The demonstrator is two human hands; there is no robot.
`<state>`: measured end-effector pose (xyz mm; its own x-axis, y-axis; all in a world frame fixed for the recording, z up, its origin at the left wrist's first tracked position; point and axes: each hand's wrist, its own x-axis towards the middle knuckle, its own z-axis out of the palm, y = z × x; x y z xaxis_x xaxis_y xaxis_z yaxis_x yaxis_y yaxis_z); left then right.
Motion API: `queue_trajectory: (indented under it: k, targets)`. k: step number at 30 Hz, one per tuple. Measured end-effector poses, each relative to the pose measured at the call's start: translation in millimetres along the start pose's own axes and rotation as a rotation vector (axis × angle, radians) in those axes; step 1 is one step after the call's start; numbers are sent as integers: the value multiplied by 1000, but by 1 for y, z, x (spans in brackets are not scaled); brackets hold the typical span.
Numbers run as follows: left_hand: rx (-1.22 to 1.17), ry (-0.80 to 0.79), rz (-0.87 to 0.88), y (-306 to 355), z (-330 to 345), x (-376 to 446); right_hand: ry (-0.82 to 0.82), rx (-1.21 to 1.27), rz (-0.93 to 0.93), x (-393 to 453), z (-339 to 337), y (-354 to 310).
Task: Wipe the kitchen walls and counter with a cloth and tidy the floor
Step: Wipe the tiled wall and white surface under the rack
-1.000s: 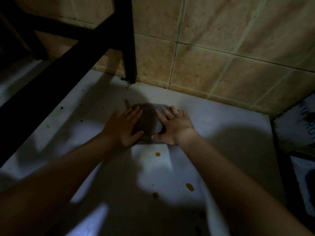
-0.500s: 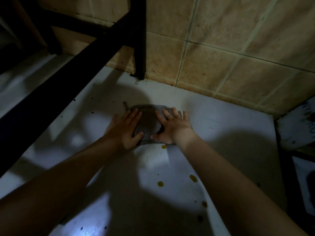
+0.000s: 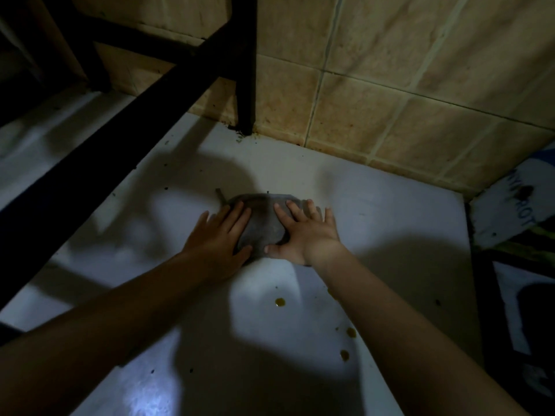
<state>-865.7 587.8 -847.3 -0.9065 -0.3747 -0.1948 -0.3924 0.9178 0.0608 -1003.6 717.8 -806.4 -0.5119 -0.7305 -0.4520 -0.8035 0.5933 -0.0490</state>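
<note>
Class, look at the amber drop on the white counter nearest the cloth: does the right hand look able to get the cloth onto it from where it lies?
Probably yes. The right hand rests flat on the cloth, and bare counter alone lies between it and the amber drop.

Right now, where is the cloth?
In the head view, the cloth lies mid-counter, pressed under the left hand and right hand, near the tiled wall.
</note>
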Motion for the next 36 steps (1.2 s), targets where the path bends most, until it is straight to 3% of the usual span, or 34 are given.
queue_trajectory:
  k: [15,29,36]
  targets:
    - [51,-107,105,27,-11,1,16,86,51,-33,21,31]
    - [77,-54,265,50,-7,21,13,90,64,-48,29,76]
    - [128,-32,299,43,-10,27,244,149,-21,-41,38,65]
